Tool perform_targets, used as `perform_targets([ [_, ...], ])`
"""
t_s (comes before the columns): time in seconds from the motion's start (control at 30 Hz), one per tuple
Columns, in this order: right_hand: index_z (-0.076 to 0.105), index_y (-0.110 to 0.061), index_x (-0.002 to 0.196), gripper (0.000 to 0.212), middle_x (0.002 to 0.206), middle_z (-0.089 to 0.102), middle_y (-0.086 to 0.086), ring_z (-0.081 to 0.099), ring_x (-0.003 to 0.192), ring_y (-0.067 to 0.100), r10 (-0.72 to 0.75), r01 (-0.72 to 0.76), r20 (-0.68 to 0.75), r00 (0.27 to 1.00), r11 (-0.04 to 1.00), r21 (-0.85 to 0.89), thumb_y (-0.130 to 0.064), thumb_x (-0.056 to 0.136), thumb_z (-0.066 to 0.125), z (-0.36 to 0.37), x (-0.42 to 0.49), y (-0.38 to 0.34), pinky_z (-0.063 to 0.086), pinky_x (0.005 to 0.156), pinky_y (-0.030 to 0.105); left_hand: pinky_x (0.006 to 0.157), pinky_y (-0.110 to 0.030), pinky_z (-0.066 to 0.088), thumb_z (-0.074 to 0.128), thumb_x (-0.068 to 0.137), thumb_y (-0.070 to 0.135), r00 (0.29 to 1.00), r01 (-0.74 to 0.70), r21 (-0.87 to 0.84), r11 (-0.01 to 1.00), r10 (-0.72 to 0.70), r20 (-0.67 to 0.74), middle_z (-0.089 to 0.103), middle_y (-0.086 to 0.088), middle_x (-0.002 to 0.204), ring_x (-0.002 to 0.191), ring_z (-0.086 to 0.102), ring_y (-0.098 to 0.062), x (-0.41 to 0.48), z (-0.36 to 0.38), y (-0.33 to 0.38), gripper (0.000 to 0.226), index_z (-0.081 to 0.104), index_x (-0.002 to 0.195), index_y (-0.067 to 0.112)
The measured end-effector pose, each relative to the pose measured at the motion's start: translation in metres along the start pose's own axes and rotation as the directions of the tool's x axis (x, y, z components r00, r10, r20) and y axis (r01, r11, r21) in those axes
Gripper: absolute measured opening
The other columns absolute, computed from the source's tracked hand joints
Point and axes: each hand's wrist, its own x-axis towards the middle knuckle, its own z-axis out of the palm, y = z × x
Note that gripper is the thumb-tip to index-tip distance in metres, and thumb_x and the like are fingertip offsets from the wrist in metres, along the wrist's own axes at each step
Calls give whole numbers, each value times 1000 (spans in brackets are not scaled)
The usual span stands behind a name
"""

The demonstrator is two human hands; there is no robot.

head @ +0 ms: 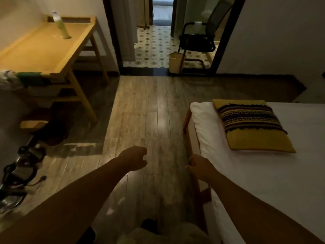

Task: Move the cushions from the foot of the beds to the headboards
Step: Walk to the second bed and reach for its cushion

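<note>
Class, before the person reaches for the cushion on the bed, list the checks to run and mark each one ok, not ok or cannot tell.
1. Yellow cushion in view on the bed: ok.
2. Nothing lying on the cushion: ok.
3. Left hand empty: ok.
4. Right hand empty: ok, loosely curled at the bed's edge.
5. Headboard visible: not ok, out of frame.
6. Floor clear beside the bed: ok.

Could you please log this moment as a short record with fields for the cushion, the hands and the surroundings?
cushion: yellow cushion with dark striped band, flat on bed near its far corner
left hand: loosely curled over the floor, holding nothing
right hand: curled at the bed's edge, not on the cushion
table: far left, bottle standing on it
doorway: chair and basket
</note>
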Motion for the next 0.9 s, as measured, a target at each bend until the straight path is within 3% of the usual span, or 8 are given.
perform_targets([
  [0.17, 53, -15, 133, 44, 129, 61, 6, 55, 99, 15, -20, 22, -45, 999, 998, 54, -33, 94, 61, -38, 73, -44, 45, 80, 26, 93, -34, 51, 61, 90, 38, 998, -69, 46, 997, 69, -5, 60, -6, 130, 114, 59, -22, 99, -52, -17, 48, 52, 133, 18],
  [0.3, 53, -15, 132, 41, 128, 61, 7, 55, 97, 13, -15, 18, -62, 998, 999, 47, -28, 94, 62, -71, 150, -60, 42, 67, 15, 88, -34, 53, 63, 88, 40, 995, -97, 61, 993, 98, -13, 63, -5, 126, 109, 61, -20, 186, -80, -24, 48, 53, 131, 20],
  [0.53, 46, -11, 143, 51, 141, 54, 11, 55, 126, 26, -8, 5, -30, 1000, 994, -106, -35, 98, 56, -163, 302, -79, 44, 108, 38, 86, -32, 54, 65, 86, 39, 997, -81, 83, 993, 82, -10, 63, -3, 123, 105, 63, -19, 353, -144, -15, 47, 55, 129, 22],
  [0.63, 55, -13, 134, 46, 132, 61, 9, 59, 119, 24, -10, 6, -33, 999, 990, -139, -38, 96, 58, -208, 358, -94, 47, 105, 40, 85, -34, 56, 65, 87, 38, 995, -101, 101, 990, 101, 5, 65, -3, 120, 102, 64, -18, 418, -183, -6, 46, 56, 128, 21],
  [0.77, 62, -8, 119, 41, 117, 63, 10, 62, 105, 26, 34, -30, -125, 992, 999, 36, -27, 84, 69, -260, 417, -121, 53, 88, 36, 88, -34, 55, 63, 89, 35, 991, -131, 98, 987, 131, 3, 64, -5, 124, 108, 63, -20, 495, -230, 5, 48, 54, 132, 18],
  [0.9, 63, -6, 110, 26, 111, 65, 12, 61, 99, 27, 86, -72, -142, 986, 992, 102, -17, 87, 59, -302, 479, -138, 48, 77, 31, 90, -34, 54, 62, 90, 36, 987, -161, 123, 979, 160, 24, 63, -6, 127, 111, 62, -21, 573, -263, 10, 48, 53, 134, 17],
])
